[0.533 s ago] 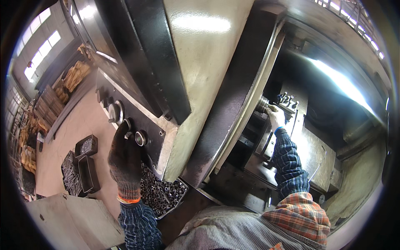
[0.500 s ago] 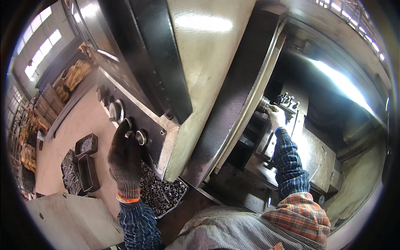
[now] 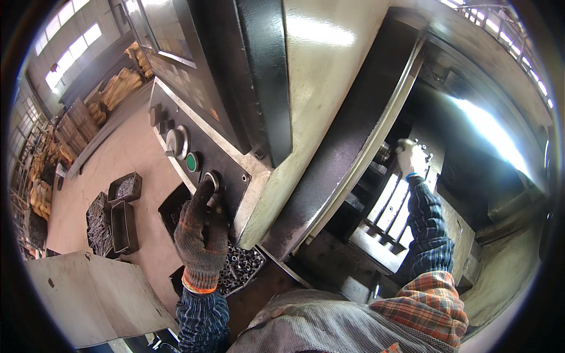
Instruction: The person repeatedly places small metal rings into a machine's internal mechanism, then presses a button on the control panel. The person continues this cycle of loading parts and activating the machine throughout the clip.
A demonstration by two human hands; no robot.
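Observation:
My left hand (image 3: 203, 232), in a dark knitted glove, is at the machine's black control panel (image 3: 226, 176). Its index finger is stretched out and touches a round, metal-rimmed button (image 3: 212, 181); the other fingers are loosely bent and hold nothing. Just above sits a green button (image 3: 192, 162), with a large round knob (image 3: 175, 142) beyond it. My right hand (image 3: 412, 159), in a whitish glove, reaches into the lit lathe bay, right of the round metal chuck (image 3: 383, 154) and apart from it. Its fingers are blurred. Beside it, bolts of the tool post (image 3: 425, 152) show.
A slotted metal slide (image 3: 388, 206) lies below my right hand. The machine's door edge (image 3: 359, 170) stands between my arms. Below the panel is a bin of small metal rings (image 3: 244, 267). Several dark trays (image 3: 125, 226) with metal parts stand on the floor at left.
My left hand has moved down the panel to the lower button, uncovering the green one. My right hand has left the chuck, going right. The slotted slide is now exposed. The view has shifted.

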